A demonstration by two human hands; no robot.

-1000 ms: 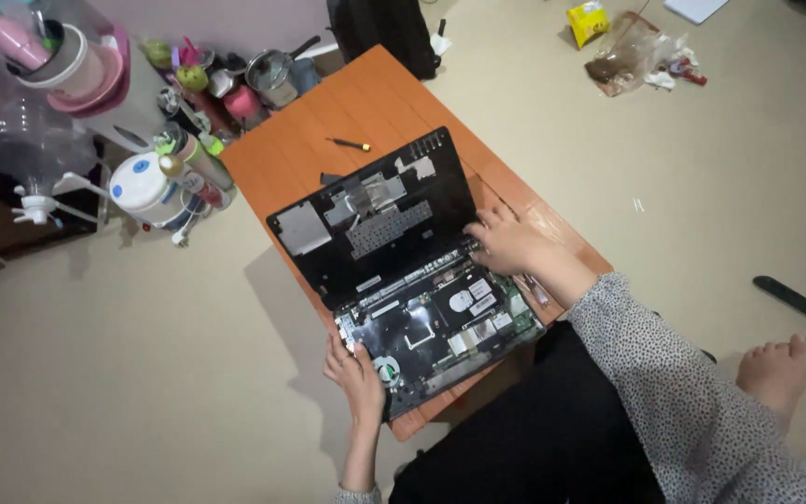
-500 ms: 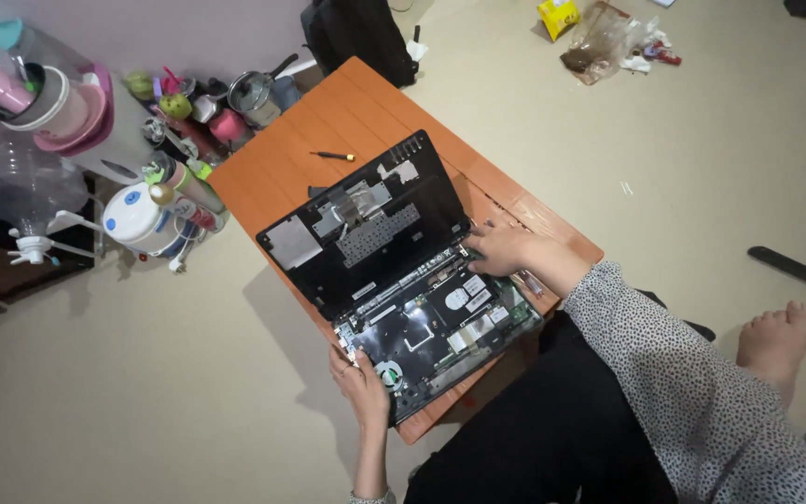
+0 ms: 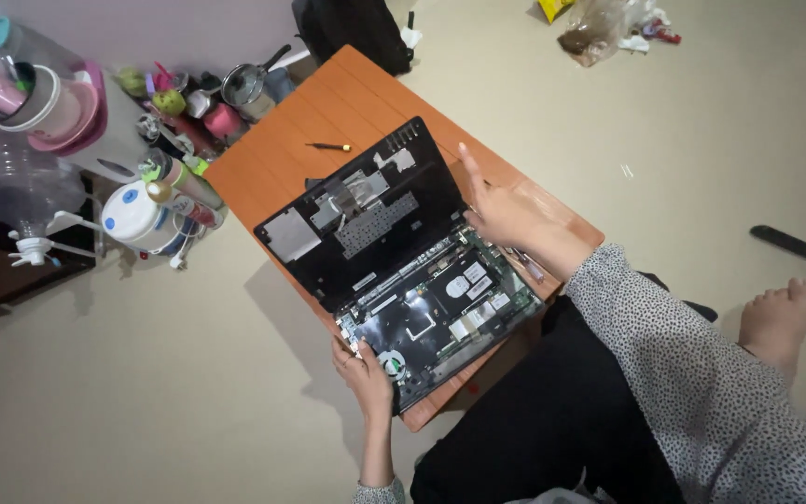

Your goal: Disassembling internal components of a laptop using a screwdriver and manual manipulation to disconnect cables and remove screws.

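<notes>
Above the opened laptop (image 3: 403,266), right hand (image 3: 496,210) now lifted, fingers spread wide.

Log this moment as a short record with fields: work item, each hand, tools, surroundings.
work item: opened laptop with its inner boards exposed, lying on a low orange table
left hand: grips the near-left corner of the laptop
right hand: open, fingers spread, raised over the laptop's right edge, holding nothing
tools: small screwdriver lying apart on the table
surroundings: cups and bottles on the floor to the left
</notes>
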